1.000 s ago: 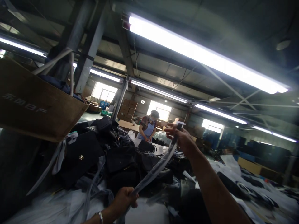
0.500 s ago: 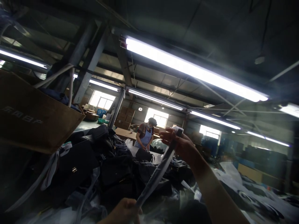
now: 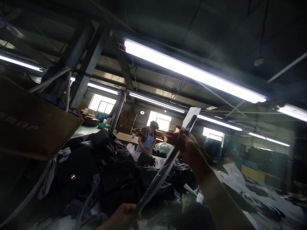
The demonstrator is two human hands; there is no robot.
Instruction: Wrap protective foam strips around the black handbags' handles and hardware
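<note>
A long dark strap in a clear plastic sleeve slants up from lower left to upper right between my hands. My left hand grips its lower end, fingers curled round it, at the bottom of the view. Higher up, my right hand pinches the strap near its top, with some fingers stretched to the left. Past that hand the pale flat end of the plastic sleeve sticks up. Black bags lie heaped behind the strap, with several loose strips among them.
At left stands a brown paper bag with white handles and blue contents. A co-worker in a blue apron works at a table beyond the heap. White material and dark pieces cover the right side. Tube lights hang overhead.
The sleeve's upper end, earlier bunched at my right fingers, now stands straight above them. Both hands keep hold of the strap. The whole view has shifted slightly.
</note>
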